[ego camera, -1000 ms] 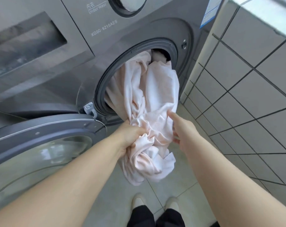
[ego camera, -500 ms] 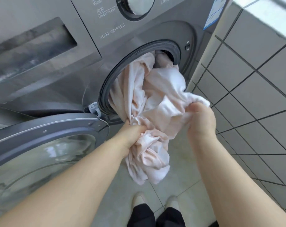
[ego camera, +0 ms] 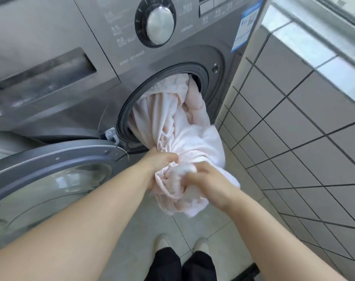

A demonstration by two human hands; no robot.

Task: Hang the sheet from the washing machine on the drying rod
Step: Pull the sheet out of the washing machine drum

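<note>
The washing machine [ego camera: 75, 82] stands with its door [ego camera: 50, 175] swung open. The left hand [ego camera: 160, 161] is fisted tight around a bunch of the pale pink sheet [ego camera: 178, 126], and the right hand [ego camera: 205, 181] clutches the same wad just beside it. The sheet trails from both fists back into the drum opening, partly pulled out.

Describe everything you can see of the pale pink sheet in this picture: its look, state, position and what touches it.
The sheet is pale pink, soft-looking cloth, crumpled and bunched into folds. Its upper part is still inside the washing machine's round opening; the rest spills out over the grey rubber seal and hangs down above the tiled floor. The left hand and right hand both grip the gathered middle, close together. A loose end dangles below them, not reaching the floor.
</note>
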